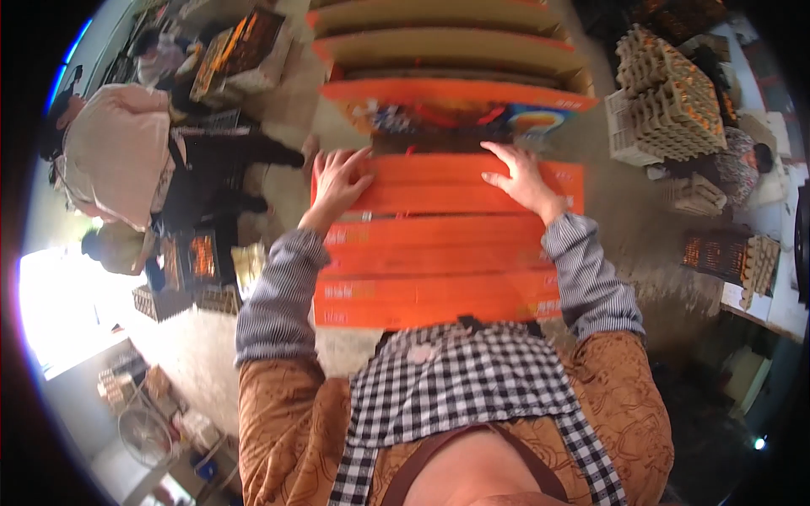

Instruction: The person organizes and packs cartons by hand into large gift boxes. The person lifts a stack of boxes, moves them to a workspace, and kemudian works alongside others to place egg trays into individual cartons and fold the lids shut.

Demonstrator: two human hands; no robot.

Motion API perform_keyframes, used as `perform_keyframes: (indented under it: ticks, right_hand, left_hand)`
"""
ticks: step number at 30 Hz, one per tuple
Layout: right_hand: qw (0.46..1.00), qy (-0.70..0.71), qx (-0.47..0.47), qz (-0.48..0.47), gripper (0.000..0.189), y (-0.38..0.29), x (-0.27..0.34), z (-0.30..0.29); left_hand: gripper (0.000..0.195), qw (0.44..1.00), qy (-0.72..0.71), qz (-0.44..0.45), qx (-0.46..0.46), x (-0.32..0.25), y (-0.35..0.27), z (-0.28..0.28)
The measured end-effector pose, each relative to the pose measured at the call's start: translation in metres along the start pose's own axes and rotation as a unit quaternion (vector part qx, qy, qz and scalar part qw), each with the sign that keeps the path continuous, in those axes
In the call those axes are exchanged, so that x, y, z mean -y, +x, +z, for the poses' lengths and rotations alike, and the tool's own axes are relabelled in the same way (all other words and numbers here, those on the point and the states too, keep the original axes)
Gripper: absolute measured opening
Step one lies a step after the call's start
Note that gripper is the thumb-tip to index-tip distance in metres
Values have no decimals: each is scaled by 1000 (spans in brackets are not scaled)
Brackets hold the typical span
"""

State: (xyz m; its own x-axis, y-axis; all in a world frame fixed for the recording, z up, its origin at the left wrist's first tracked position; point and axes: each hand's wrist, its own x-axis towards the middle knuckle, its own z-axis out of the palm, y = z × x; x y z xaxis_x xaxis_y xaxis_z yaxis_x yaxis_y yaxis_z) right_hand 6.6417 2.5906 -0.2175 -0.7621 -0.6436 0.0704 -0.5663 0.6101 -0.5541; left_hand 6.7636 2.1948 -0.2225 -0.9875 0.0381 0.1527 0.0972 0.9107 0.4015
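Orange printed cardboard boxes lie side by side in a row in front of my body, their long faces up. My left hand rests on the far left corner of this row, fingers spread. On the far right part, my right hand has its fingers apart, thumb and index towards the far edge. Neither hand is closed around anything. Just beyond them stands an open-topped cardboard box with a printed picture on its near side, and more open cartons are lined up behind it.
Stacked egg-tray-like pulp trays stand at the right, near a seated person. At the left a person in a light jacket bends by black crates; others work there too. A fan stands at the lower left.
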Motion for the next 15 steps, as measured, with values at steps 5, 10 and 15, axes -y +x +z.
perform_keyframes:
  ticks: [5,10,15]
  right_hand:
    - [876,195,-385,214,49,9,-91,-76]
    - [868,365,-277,190,53,39,-149,-96]
    - [882,385,-213,171,30,35,-180,-101]
  left_hand:
    - [55,930,-157,-201,-264,42,33,-24]
    - [71,869,-447,-171,-127,74,79,-40]
    - [53,850,-470,-177,-160,74,110,-28]
